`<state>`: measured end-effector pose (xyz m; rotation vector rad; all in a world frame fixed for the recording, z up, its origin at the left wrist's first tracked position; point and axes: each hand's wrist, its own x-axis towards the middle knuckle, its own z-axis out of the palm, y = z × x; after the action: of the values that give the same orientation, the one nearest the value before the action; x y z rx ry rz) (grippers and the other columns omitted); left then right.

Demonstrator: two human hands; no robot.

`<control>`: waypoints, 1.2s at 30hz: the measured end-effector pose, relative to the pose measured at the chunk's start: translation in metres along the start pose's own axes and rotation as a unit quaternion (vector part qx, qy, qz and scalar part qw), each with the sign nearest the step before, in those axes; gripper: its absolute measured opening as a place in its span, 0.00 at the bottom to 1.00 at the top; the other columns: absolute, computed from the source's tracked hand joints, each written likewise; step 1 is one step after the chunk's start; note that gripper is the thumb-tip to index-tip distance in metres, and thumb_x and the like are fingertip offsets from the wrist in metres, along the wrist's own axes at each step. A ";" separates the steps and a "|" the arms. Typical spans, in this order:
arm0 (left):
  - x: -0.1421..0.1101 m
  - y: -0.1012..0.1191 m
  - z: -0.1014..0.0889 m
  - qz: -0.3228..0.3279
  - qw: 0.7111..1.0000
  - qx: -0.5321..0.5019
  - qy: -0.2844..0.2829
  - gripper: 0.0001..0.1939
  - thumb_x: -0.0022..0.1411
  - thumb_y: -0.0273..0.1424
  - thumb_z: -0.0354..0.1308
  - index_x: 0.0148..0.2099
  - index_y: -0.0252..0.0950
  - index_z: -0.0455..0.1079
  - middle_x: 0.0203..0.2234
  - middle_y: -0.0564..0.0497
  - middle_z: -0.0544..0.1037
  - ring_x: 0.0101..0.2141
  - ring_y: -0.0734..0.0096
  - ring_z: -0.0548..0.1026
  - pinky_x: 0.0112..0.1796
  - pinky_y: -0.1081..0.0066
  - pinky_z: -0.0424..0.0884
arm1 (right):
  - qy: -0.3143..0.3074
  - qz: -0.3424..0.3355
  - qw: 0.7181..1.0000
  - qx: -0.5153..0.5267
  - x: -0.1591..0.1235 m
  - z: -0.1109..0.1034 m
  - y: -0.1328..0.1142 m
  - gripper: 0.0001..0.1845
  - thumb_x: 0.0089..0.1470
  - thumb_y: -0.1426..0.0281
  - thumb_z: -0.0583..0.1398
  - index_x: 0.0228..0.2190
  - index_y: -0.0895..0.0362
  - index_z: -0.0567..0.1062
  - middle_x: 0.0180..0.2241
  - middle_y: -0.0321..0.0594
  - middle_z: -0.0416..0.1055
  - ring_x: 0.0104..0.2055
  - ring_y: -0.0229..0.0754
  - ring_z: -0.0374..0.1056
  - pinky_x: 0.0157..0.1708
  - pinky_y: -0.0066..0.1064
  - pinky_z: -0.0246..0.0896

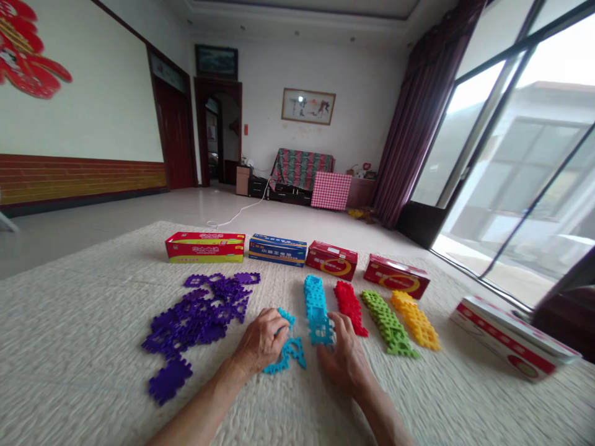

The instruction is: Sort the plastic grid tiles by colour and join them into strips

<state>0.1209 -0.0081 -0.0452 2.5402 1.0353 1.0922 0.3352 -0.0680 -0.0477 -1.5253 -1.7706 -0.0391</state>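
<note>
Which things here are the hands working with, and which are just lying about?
Being handled: left hand on loose blue pieces; right hand on a blue stack.
Lying about: purple pieces, red stack, green stack, yellow stack, boxes.

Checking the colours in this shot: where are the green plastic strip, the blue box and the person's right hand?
Green plastic strip (388, 322), head view, middle of the strip.
Blue box (277, 250), head view, its long front face.
Right hand (346, 358), head view, back of the hand.

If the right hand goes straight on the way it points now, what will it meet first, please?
Probably the stack of blue interlocking pieces. The right hand's fingers already seem to touch its near end, though the depth is not fully clear.
</note>
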 end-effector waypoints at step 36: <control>0.006 -0.015 0.001 -0.172 0.967 -0.110 0.155 0.14 0.63 0.33 0.48 0.36 0.36 0.75 0.31 0.48 0.80 0.34 0.67 0.77 0.35 0.71 0.70 | -0.016 -0.088 0.995 -0.040 0.018 0.002 0.008 0.28 0.48 0.79 0.54 0.52 0.55 0.64 0.56 0.48 0.60 0.56 0.50 0.61 0.53 0.47 0.64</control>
<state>0.1163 0.0068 -0.0488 1.9626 1.2873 1.4319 0.3416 -0.0500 -0.0425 -1.4289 -1.9449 -0.1754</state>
